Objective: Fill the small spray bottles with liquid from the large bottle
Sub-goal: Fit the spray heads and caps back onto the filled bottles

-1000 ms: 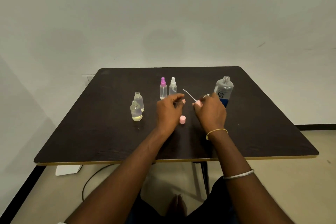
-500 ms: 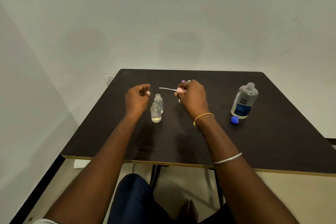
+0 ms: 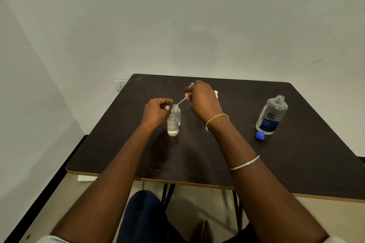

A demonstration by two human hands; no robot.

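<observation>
**Left side.** The left hand [image 3: 158,112] sits just left of the far small bottle [image 3: 176,112], with its fingers curled and the thumb tip beside the bottle neck. It looks placed to steady the bottle. The view does not show whether it actually touches or pinches the neck. The near small bottle [image 3: 172,126] stands upright, touching or almost touching the far one. Both bottles are uncapped with their mouths up, and each holds clear liquid. They stand left of centre on the table [image 3: 197,154], within reach of both hands.

**Centre.** The right hand [image 3: 203,100] is raised above the table with its fingertips pinched round the spray head [image 3: 186,95]. The dip tube [image 3: 181,102] projects from the fingers. Its long axis is a diagonal from upper right to lower left. The free end points down and left, at the right rim of the far bottle's mouth. Whether the tip has entered the mouth cannot be told. This hold suggests the head is being fitted, so the tube must be tilted toward vertical to line up with the neck. A white spray top [image 3: 216,93] shows just past the hand.

**Right side.** The large bottle [image 3: 271,115] stands upright, open, mouth up, well apart from the small bottles. Its blue cap [image 3: 260,135] lies at its near-left base.
</observation>
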